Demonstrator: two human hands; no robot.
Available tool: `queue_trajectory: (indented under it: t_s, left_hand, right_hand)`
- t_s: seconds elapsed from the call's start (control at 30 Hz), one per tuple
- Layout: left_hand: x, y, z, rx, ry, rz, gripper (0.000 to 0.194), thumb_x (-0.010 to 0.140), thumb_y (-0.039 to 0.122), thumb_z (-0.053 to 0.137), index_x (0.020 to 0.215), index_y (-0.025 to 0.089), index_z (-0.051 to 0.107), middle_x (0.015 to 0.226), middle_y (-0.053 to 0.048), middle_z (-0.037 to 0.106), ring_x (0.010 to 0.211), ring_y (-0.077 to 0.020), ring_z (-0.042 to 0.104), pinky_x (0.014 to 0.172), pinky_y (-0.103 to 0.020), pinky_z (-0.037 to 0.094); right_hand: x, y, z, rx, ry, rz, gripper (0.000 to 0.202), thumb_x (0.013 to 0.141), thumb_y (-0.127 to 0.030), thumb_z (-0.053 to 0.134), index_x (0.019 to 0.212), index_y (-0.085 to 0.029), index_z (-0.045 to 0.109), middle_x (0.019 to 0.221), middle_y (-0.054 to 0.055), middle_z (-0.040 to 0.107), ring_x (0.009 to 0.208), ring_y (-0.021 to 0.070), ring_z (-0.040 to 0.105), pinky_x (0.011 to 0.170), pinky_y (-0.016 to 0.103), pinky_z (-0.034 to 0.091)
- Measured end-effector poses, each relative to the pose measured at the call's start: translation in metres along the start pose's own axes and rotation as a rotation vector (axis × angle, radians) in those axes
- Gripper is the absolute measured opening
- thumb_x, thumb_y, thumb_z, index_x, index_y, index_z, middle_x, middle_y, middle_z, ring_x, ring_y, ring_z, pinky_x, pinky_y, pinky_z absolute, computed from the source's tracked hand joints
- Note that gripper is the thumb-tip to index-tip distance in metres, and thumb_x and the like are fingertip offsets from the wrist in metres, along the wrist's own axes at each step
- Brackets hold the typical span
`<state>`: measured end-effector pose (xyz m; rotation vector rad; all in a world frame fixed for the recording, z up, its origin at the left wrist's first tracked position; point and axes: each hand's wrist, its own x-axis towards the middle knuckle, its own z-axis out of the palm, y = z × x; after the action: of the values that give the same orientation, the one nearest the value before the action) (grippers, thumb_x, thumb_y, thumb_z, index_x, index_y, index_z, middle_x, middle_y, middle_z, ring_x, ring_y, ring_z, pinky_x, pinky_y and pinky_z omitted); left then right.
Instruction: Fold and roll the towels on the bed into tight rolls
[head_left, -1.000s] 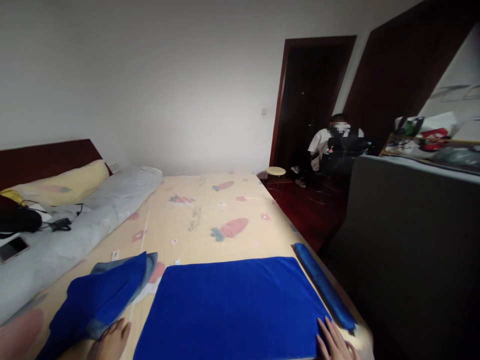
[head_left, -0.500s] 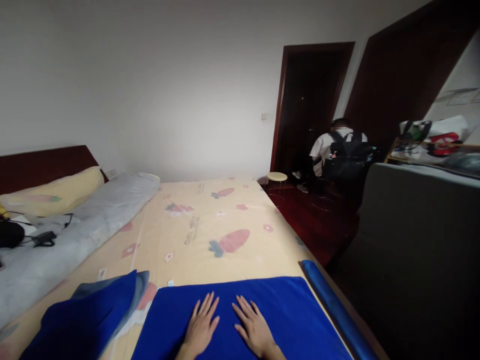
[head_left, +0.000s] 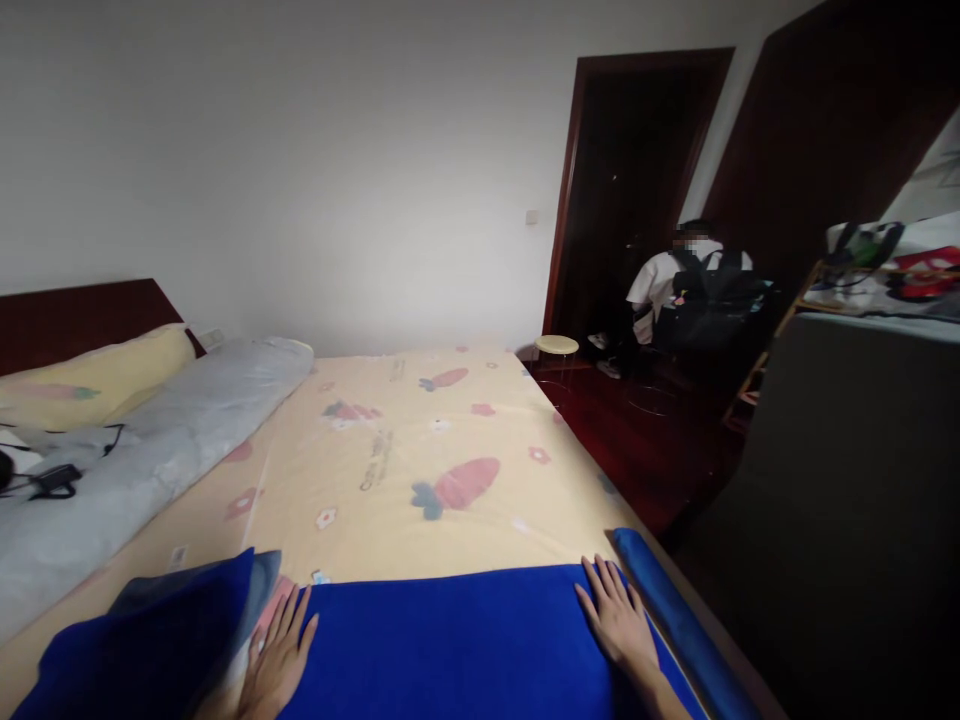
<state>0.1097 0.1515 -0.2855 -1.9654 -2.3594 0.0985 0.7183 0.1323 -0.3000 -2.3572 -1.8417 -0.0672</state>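
Note:
A blue cloth (head_left: 450,640) lies flat on the bed's near part, a small white tag showing at its far left corner. My left hand (head_left: 279,650) rests at the cloth's left edge, palm down with the fingers stretched out. Near the far right corner, my right hand (head_left: 616,618) lies flat on the cloth, fingers slightly spread. Just left of my left hand is a crumpled blue fabric piece (head_left: 150,630) with a greyish-blue side. To the right of my right hand, a long blue roll (head_left: 675,615) runs along the bed's edge.
The bed (head_left: 480,530) has a yellow carrot-print sheet. A grey bundle (head_left: 187,430), a yellow pillow (head_left: 97,375) and a black adapter with cable (head_left: 56,482) lie left. Beyond stand a round stool (head_left: 556,345) and a seated person (head_left: 660,280). A dark panel (head_left: 862,480) bounds the right.
My hands have moved apart from the middle of the cloth, the left to its left edge, the right towards its far right corner. The view has shifted slightly.

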Motion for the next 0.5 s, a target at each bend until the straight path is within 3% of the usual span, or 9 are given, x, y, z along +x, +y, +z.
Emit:
queue_trajectory:
  t_s: [0.1,0.17,0.3,0.4,0.47,0.5]
  left_hand:
    - [0.000,0.004,-0.001,-0.014,0.011,-0.021,0.063,0.092,0.047,0.023,0.151,0.025,0.020,0.161,-0.001,0.015,0.148,-0.0172,0.016,0.119,-0.046,0.012]
    - [0.002,0.007,-0.011,-0.019,-0.029,-0.038,0.062,0.092,0.047,0.023,0.151,0.027,0.019,0.161,-0.001,0.016,0.147,-0.0174,0.018,0.118,-0.048,0.014]
    - [0.004,0.029,-0.056,0.100,-0.132,-0.070,0.058,0.092,0.039,0.030,0.147,0.021,0.032,0.158,-0.007,0.025,0.147,-0.0245,0.018,0.117,-0.054,0.011]
    - [-0.011,0.080,-0.087,0.141,-0.054,-0.029,0.058,0.089,0.019,0.029,0.147,0.016,0.030,0.158,-0.010,0.022,0.148,-0.0274,0.016,0.116,-0.060,0.010]
    - [-0.034,0.129,-0.091,0.030,-0.014,0.084,0.057,0.091,0.019,0.025,0.148,0.016,0.028,0.158,-0.010,0.023,0.147,-0.0265,0.017,0.116,-0.058,0.018]
    - [-0.049,0.155,-0.087,-0.051,0.007,0.209,0.057,0.092,0.020,0.025,0.148,0.018,0.025,0.158,-0.007,0.023,0.147,-0.0242,0.019,0.116,-0.054,0.021]
  right_hand:
    - [-0.002,-0.003,0.002,-0.014,-0.007,0.010,0.068,0.091,-0.059,0.024,0.149,-0.024,0.027,0.159,0.003,0.024,0.148,0.0223,0.015,0.117,0.046,0.019]
    - [0.000,-0.001,0.004,-0.027,-0.008,0.013,0.068,0.090,-0.058,0.024,0.149,-0.024,0.027,0.159,0.004,0.023,0.148,0.0227,0.015,0.117,0.046,0.019]
    - [0.009,-0.004,0.000,-0.055,-0.026,0.052,0.066,0.090,-0.053,0.026,0.146,-0.021,0.036,0.156,0.010,0.031,0.145,0.0284,0.023,0.116,0.055,0.014]
    - [0.006,-0.036,-0.015,-0.022,0.051,0.075,0.062,0.091,-0.042,0.025,0.144,-0.013,0.039,0.153,0.017,0.034,0.144,0.0313,0.025,0.116,0.058,0.013]
    - [-0.011,-0.077,-0.025,0.075,0.071,-0.002,0.060,0.093,-0.038,0.023,0.145,-0.013,0.038,0.153,0.016,0.034,0.144,0.0293,0.026,0.115,0.056,0.019]
    - [-0.024,-0.101,-0.029,0.142,0.042,-0.076,0.058,0.093,-0.037,0.023,0.145,-0.017,0.038,0.153,0.013,0.034,0.144,0.0274,0.028,0.114,0.054,0.023]
